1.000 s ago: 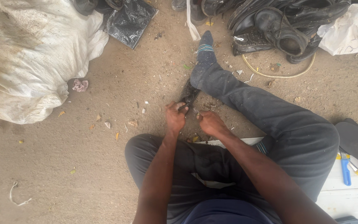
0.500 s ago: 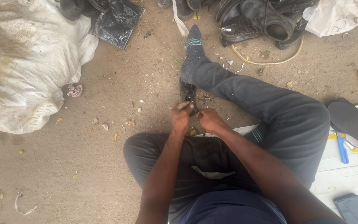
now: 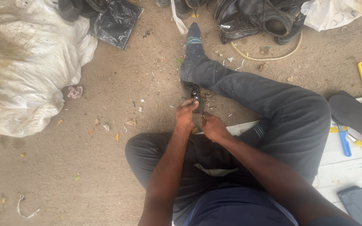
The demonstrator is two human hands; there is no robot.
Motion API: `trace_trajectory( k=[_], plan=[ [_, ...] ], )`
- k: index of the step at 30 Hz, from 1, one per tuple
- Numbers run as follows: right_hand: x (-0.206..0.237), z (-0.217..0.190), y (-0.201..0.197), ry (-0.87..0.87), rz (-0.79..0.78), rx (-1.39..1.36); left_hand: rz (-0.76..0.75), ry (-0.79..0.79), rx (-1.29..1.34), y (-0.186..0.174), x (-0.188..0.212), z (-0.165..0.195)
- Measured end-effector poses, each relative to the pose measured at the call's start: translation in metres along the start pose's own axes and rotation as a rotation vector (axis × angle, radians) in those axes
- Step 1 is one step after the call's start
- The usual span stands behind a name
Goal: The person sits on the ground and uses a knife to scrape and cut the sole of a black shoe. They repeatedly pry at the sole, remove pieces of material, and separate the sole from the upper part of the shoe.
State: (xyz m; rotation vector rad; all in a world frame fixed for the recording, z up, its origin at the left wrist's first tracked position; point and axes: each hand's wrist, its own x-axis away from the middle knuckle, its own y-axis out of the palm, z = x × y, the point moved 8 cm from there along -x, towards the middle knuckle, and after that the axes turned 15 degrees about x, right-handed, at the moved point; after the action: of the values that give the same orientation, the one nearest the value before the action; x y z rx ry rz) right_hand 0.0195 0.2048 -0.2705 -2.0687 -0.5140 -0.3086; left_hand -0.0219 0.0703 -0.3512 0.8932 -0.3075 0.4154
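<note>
I see a small dark shoe piece (image 3: 194, 94), black and scuffed, lying on the sandy floor (image 3: 105, 167) just beside the outstretched leg (image 3: 252, 94). My left hand (image 3: 185, 115) is curled over its near end, fingers pinching it. My right hand (image 3: 214, 127) sits just behind, closed around something thin that touches the piece; I cannot tell what. A white sack (image 3: 21, 71) lies well apart.
</note>
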Motion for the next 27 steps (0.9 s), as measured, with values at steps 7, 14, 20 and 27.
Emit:
trace_trajectory(
  k=[7,14,20,27],
  plan=[
    [0.003,0.03,0.016,0.164,-0.004,-0.058,0.001,-0.164,0.042,0.006,0.002,-0.022],
    [0.028,0.008,-0.002,-0.249,0.446,0.019,-0.05,-0.172,0.19,0.007,-0.009,-0.02],
    [0.009,0.015,0.011,0.201,0.062,-0.405,-0.172,-0.262,0.25,0.019,-0.007,-0.012],
    [0.038,0.005,0.03,0.246,0.056,-0.508,-0.183,-0.294,0.134,0.024,-0.012,-0.002]
  ],
)
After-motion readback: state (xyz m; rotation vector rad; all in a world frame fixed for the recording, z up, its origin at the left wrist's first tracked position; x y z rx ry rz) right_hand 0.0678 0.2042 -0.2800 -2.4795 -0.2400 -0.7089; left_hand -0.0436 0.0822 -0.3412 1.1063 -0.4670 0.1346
